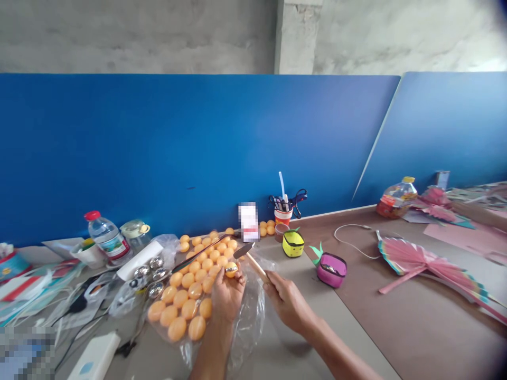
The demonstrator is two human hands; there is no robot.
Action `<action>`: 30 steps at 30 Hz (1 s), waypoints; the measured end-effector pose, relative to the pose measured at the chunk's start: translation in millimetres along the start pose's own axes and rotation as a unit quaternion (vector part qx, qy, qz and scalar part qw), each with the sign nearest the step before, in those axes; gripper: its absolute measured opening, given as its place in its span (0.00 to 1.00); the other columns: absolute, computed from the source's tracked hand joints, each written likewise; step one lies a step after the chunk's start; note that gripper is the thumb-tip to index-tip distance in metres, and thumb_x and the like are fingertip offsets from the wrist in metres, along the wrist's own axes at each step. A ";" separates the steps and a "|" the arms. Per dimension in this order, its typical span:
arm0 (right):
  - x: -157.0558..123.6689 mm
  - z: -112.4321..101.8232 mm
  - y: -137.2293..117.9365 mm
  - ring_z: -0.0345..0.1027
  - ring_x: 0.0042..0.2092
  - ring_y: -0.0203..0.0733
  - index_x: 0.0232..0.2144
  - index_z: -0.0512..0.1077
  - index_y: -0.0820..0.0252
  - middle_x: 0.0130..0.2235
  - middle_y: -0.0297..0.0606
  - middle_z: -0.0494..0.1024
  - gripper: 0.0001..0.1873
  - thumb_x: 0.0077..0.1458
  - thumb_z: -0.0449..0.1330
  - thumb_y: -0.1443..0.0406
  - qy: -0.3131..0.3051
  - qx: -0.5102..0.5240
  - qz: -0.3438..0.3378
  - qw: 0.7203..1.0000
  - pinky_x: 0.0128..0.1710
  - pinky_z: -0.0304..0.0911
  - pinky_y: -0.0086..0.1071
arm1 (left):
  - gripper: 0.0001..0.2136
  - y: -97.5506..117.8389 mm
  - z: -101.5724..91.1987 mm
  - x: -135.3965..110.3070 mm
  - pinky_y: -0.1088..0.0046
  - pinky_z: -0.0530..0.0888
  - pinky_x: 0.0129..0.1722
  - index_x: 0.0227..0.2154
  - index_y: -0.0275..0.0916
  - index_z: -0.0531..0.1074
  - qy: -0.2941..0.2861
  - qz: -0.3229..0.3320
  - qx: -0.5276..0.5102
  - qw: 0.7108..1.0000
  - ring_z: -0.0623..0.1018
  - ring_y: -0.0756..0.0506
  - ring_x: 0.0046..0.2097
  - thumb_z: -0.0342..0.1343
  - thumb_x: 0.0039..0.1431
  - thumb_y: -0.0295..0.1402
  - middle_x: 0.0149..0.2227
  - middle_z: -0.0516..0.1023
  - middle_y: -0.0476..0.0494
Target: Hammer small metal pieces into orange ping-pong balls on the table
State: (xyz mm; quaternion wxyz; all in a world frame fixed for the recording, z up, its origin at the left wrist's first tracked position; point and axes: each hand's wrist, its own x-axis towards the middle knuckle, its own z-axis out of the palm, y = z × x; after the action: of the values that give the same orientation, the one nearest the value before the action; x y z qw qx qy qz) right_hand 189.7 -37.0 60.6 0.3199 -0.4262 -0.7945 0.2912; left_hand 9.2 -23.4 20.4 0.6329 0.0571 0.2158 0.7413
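In my left hand (228, 294) is a small orange ball (231, 270) with a shiny, silvery patch, held up between the fingertips. My right hand (287, 300) grips the wooden handle of a small hammer (256, 265). The hammer's dark head is just above and to the right of the ball, and I cannot tell whether they touch. Under and beside my left hand lies a clear plastic bag (249, 322) with many orange balls (181, 298) in or under it. A thin dark rod (198, 254) lies across these balls.
Several shiny silver balls (155, 290), a water bottle (106, 238) and cables are on the left. A yellow pouch (293, 245), a purple pouch (331, 270) and a cup of pens (283, 216) stand right of centre. A pink fan (425, 261) lies farther right. A blue partition (190, 142) borders the table.
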 end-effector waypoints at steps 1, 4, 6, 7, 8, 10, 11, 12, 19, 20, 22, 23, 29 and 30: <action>-0.1 0.8 0.3 0.65 0.28 0.39 0.35 0.68 0.58 0.29 0.36 0.75 0.10 0.62 0.47 0.64 -0.003 0.001 -0.002 1.000 0.28 0.54 0.28 | 0.05 0.0 0.6 -0.3 0.76 0.69 0.25 0.32 0.38 0.68 -0.003 0.001 0.001 1.000 0.71 0.52 0.26 0.60 0.55 0.30 0.32 0.76 0.43; -1.0 3.2 0.8 0.66 0.28 0.39 0.38 0.69 0.58 0.29 0.36 0.75 0.10 0.62 0.48 0.64 -0.018 -0.004 -0.009 1.000 0.29 0.54 0.28 | 0.08 0.5 2.8 -1.7 0.77 0.68 0.24 0.30 0.40 0.67 -0.005 0.016 0.009 1.000 0.70 0.52 0.25 0.62 0.54 0.31 0.28 0.74 0.47; -1.6 3.8 0.5 0.66 0.28 0.38 0.39 0.70 0.59 0.29 0.36 0.76 0.11 0.62 0.48 0.64 -0.022 -0.010 -0.008 1.000 0.29 0.54 0.28 | 0.08 0.7 4.2 -2.6 0.76 0.68 0.24 0.30 0.41 0.67 0.002 0.026 0.025 0.999 0.70 0.51 0.25 0.63 0.54 0.33 0.27 0.73 0.48; -1.7 3.7 0.2 0.66 0.27 0.38 0.40 0.70 0.59 0.28 0.36 0.76 0.11 0.62 0.48 0.64 -0.023 -0.013 -0.006 1.000 0.29 0.54 0.28 | 0.08 0.8 4.8 -3.0 0.75 0.68 0.25 0.31 0.41 0.67 0.007 0.025 0.032 0.999 0.70 0.51 0.25 0.62 0.55 0.34 0.28 0.74 0.47; -1.7 3.5 -0.1 0.65 0.27 0.38 0.39 0.70 0.59 0.28 0.36 0.76 0.12 0.62 0.48 0.64 -0.023 -0.013 -0.003 1.000 0.28 0.53 0.28 | 0.08 0.8 5.3 -3.4 0.75 0.68 0.24 0.31 0.41 0.68 0.011 0.020 0.036 0.999 0.70 0.50 0.25 0.61 0.56 0.36 0.28 0.74 0.46; -1.3 2.8 -0.9 0.65 0.26 0.38 0.38 0.70 0.58 0.27 0.36 0.75 0.11 0.62 0.48 0.64 -0.023 -0.010 -0.001 1.000 0.27 0.53 0.28 | 0.08 0.9 6.1 -4.4 0.75 0.68 0.24 0.30 0.40 0.67 0.006 0.005 0.031 0.999 0.68 0.51 0.24 0.59 0.58 0.38 0.28 0.73 0.47; -1.0 2.4 -1.3 0.65 0.26 0.38 0.37 0.69 0.58 0.27 0.36 0.75 0.11 0.61 0.47 0.64 -0.023 -0.008 -0.001 1.000 0.27 0.52 0.28 | 0.09 0.9 6.3 -5.0 0.75 0.67 0.23 0.29 0.40 0.67 -0.003 -0.003 0.024 1.000 0.66 0.52 0.22 0.57 0.59 0.38 0.26 0.72 0.48; -0.7 2.2 -1.6 0.65 0.26 0.38 0.37 0.69 0.58 0.27 0.35 0.74 0.11 0.61 0.47 0.63 -0.023 -0.007 -0.001 1.000 0.27 0.52 0.28 | 0.10 0.9 6.5 -5.7 0.76 0.66 0.23 0.27 0.40 0.66 -0.014 -0.009 0.018 1.000 0.64 0.53 0.21 0.56 0.60 0.38 0.25 0.70 0.49; -1.1 1.9 -2.0 0.65 0.26 0.38 0.37 0.69 0.58 0.27 0.35 0.73 0.11 0.62 0.47 0.63 -0.026 -0.002 -0.002 1.000 0.28 0.53 0.28 | 0.11 1.2 6.6 -8.1 0.78 0.64 0.23 0.27 0.41 0.65 -0.029 0.002 0.026 0.999 0.62 0.55 0.21 0.59 0.59 0.38 0.24 0.66 0.52; -1.2 1.7 -2.1 0.64 0.26 0.38 0.37 0.69 0.58 0.27 0.35 0.74 0.11 0.62 0.47 0.64 -0.025 -0.002 -0.004 1.000 0.28 0.53 0.28 | 0.11 1.4 6.7 -8.2 0.78 0.64 0.23 0.28 0.41 0.65 -0.030 0.004 0.032 0.999 0.62 0.54 0.21 0.60 0.58 0.39 0.24 0.67 0.52; -1.4 1.1 -2.5 0.64 0.26 0.38 0.37 0.69 0.58 0.27 0.35 0.74 0.11 0.62 0.47 0.64 -0.021 0.000 -0.008 1.000 0.27 0.53 0.28 | 0.12 1.8 6.8 -8.4 0.77 0.64 0.23 0.27 0.41 0.64 -0.031 0.002 0.044 0.999 0.62 0.54 0.21 0.61 0.56 0.40 0.23 0.66 0.52; -1.4 0.9 -2.8 0.64 0.26 0.38 0.37 0.69 0.58 0.28 0.35 0.74 0.11 0.62 0.47 0.64 -0.017 0.000 -0.011 1.000 0.27 0.53 0.28 | 0.13 1.7 6.6 -8.6 0.77 0.64 0.22 0.27 0.41 0.64 -0.033 0.002 0.050 0.998 0.61 0.54 0.21 0.61 0.56 0.41 0.23 0.66 0.52; -3.8 1.9 -6.4 0.63 0.26 0.38 0.36 0.68 0.57 0.26 0.35 0.73 0.10 0.61 0.47 0.64 -0.021 0.000 -0.011 1.000 0.27 0.52 0.28 | 0.13 -3.5 1.1 -7.5 0.76 0.65 0.22 0.26 0.41 0.64 -0.031 0.024 0.079 0.996 0.62 0.53 0.20 0.60 0.59 0.40 0.21 0.66 0.52; -4.2 2.0 -7.1 0.63 0.26 0.38 0.36 0.68 0.57 0.26 0.35 0.73 0.10 0.61 0.47 0.64 -0.024 -0.001 -0.013 1.000 0.27 0.52 0.28 | 0.12 -4.4 0.3 -6.8 0.76 0.65 0.22 0.27 0.41 0.65 -0.026 0.033 0.080 0.996 0.63 0.53 0.21 0.60 0.59 0.39 0.21 0.67 0.52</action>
State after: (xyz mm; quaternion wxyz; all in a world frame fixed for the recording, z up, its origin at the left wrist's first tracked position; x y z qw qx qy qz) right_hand 186.5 -44.4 63.6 0.3040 -0.4089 -0.8078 0.2966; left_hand 14.7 -29.3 20.2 0.6070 0.1338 0.2555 0.7405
